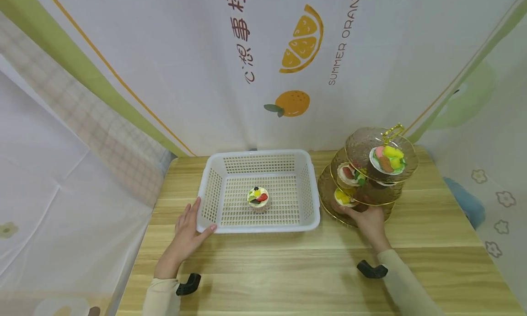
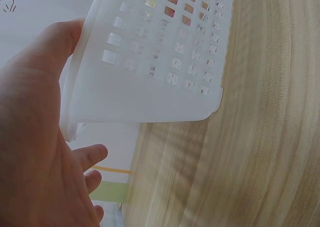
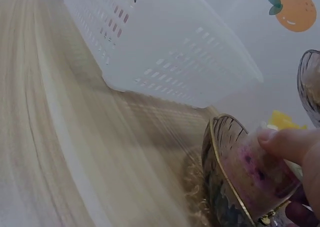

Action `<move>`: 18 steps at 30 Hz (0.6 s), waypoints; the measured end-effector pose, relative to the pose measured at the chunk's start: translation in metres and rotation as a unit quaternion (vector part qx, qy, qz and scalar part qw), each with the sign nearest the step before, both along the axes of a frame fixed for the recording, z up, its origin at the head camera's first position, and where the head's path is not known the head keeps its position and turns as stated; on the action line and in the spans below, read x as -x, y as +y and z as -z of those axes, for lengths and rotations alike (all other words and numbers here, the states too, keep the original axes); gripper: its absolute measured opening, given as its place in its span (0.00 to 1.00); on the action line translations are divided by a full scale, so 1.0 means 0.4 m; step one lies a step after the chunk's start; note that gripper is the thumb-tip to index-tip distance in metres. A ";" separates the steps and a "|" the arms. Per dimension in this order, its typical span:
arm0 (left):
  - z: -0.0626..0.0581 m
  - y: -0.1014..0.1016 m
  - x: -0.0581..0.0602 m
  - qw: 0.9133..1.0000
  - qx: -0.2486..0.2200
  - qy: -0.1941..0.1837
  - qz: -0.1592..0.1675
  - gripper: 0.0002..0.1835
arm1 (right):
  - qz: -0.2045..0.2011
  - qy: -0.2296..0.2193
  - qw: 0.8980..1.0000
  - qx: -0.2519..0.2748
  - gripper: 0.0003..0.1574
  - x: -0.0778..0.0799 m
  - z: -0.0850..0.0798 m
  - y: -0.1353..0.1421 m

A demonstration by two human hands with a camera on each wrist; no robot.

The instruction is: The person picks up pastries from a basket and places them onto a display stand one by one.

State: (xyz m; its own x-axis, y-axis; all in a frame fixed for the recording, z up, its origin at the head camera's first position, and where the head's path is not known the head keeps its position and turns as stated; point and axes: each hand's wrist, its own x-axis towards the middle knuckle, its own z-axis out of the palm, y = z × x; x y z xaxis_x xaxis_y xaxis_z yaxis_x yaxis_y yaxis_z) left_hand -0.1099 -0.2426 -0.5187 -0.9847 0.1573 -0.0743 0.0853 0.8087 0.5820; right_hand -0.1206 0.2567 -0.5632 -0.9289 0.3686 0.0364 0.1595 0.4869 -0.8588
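At the near left corner of a white plastic basket (image 1: 267,229), my left hand (image 1: 186,236) holds the rim between thumb and index finger. The other fingers hang free beside the basket's outer wall (image 2: 135,97) in the left wrist view. A cupcake topped with fruit (image 1: 258,198) sits inside the basket. On the right, my right hand (image 1: 370,224) reaches into the bottom tier of a gold-rimmed tiered stand (image 1: 358,140). It grips a cupcake with yellow topping (image 1: 342,197); the thumb presses the pinkish, dark-speckled side of that cupcake (image 3: 250,172) in the right wrist view.
Higher on the stand are a fruit-topped cupcake (image 1: 387,161) on the top tier and another cupcake (image 1: 347,175) beneath it. All stand on a wooden table (image 1: 271,275). A printed cloth (image 1: 181,46) hangs behind.
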 end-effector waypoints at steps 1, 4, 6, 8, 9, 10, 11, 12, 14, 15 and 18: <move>0.000 0.000 0.000 1.000 0.000 0.000 0.000 0.53 | 0.005 0.003 1.000 -0.004 0.39 0.002 0.003 -0.002; 0.001 0.000 0.000 1.000 -0.001 0.001 0.001 0.53 | 0.015 0.013 1.000 -0.013 0.39 0.007 0.009 -0.006; 0.001 -0.001 0.000 1.000 -0.001 0.000 0.000 0.53 | 0.012 0.023 1.000 -0.008 0.38 0.009 0.011 -0.008; 0.001 -0.001 0.000 1.000 -0.001 0.000 -0.001 0.53 | 0.015 0.034 0.999 -0.010 0.39 0.011 0.012 -0.011; 0.001 -0.001 0.000 1.000 -0.001 0.000 -0.001 0.53 | 0.017 0.037 0.999 -0.008 0.39 0.012 0.012 -0.012; 0.002 -0.001 0.000 1.000 -0.001 0.000 -0.001 0.53 | 0.019 0.041 0.999 -0.008 0.39 0.013 0.013 -0.013; 0.002 -0.001 0.000 1.000 -0.002 0.000 -0.001 0.53 | 0.021 0.042 0.999 -0.008 0.40 0.014 0.014 -0.014; 0.002 -0.001 0.000 1.000 -0.002 0.000 -0.001 0.53 | 0.021 0.043 0.999 -0.007 0.40 0.015 0.015 -0.015; 0.002 -0.001 0.001 1.000 -0.004 -0.001 -0.001 0.53 | 0.022 0.040 0.999 -0.007 0.40 0.016 0.017 -0.017; 0.002 -0.001 0.001 1.000 -0.004 -0.002 -0.002 0.53 | 0.022 0.037 0.999 -0.009 0.39 0.017 0.018 -0.018; 0.002 -0.001 0.000 1.000 -0.004 -0.003 -0.002 0.53 | 0.019 0.028 0.999 -0.022 0.38 0.017 0.022 -0.019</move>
State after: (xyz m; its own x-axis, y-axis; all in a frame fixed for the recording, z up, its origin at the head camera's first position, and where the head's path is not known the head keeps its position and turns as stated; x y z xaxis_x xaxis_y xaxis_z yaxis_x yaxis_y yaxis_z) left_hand -0.1101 -0.2429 -0.5196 -0.9850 0.1536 -0.0792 0.0780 0.8042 0.5892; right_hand -0.1275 0.2490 -0.5718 -0.9108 0.3995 0.1042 0.1310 0.5190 -0.8447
